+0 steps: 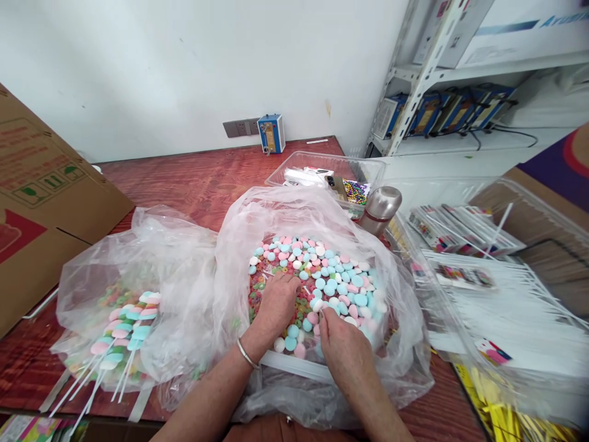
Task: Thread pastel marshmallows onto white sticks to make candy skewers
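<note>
A tray lined with a clear plastic bag holds several pastel pink, blue and white marshmallow candies and small coloured ring candies. My left hand, a bangle on its wrist, lies palm down in the ring candies with fingers curled into them. My right hand is beside it, fingers pinched on a white marshmallow candy at the pile's near edge.
Finished candy skewers on white sticks lie in a second plastic bag at the left. A cardboard box stands far left. A steel flask, a clear bin and trays of white sticks sit to the right.
</note>
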Demonstrator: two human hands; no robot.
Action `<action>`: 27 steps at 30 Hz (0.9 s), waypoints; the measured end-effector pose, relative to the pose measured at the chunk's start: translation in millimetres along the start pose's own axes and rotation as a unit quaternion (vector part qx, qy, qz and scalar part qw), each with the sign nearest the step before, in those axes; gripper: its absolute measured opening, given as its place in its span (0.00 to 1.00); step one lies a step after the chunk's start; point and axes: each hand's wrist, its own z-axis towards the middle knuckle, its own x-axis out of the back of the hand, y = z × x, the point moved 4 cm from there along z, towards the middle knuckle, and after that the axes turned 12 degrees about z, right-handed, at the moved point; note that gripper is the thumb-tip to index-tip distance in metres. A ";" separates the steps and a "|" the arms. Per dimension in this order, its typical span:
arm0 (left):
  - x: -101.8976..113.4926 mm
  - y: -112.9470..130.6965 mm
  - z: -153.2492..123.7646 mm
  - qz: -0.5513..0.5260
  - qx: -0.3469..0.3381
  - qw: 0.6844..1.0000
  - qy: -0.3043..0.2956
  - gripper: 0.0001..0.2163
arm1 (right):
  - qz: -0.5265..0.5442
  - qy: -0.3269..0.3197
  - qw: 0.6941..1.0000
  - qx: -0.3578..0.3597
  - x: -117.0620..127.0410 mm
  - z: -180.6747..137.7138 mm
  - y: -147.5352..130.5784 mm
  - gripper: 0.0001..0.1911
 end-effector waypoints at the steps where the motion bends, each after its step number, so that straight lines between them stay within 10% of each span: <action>1: 1.3 -1.5 -0.2 -0.052 0.024 0.998 0.008 0.08 | 0.001 0.000 1.000 0.004 0.0 -0.3 -0.3 0.13; 6: -4.9 -9.2 0.5 -0.405 0.194 0.893 -0.029 0.06 | 0.005 -0.005 1.000 0.010 1.4 -2.5 -1.4 0.13; 11: -6.4 -2.8 -1.0 -0.534 0.254 0.804 -0.065 0.06 | 0.000 -0.003 1.000 0.006 2.0 -3.9 -1.0 0.14; 22: -5.8 16.0 -18.0 -0.590 0.255 0.766 -0.029 0.11 | 0.069 0.022 0.997 0.007 1.9 -7.6 -6.9 0.13; 27: -2.1 23.6 -21.7 -0.481 0.215 0.850 -0.015 0.08 | 0.123 0.028 0.992 0.024 -2.2 -6.7 3.2 0.15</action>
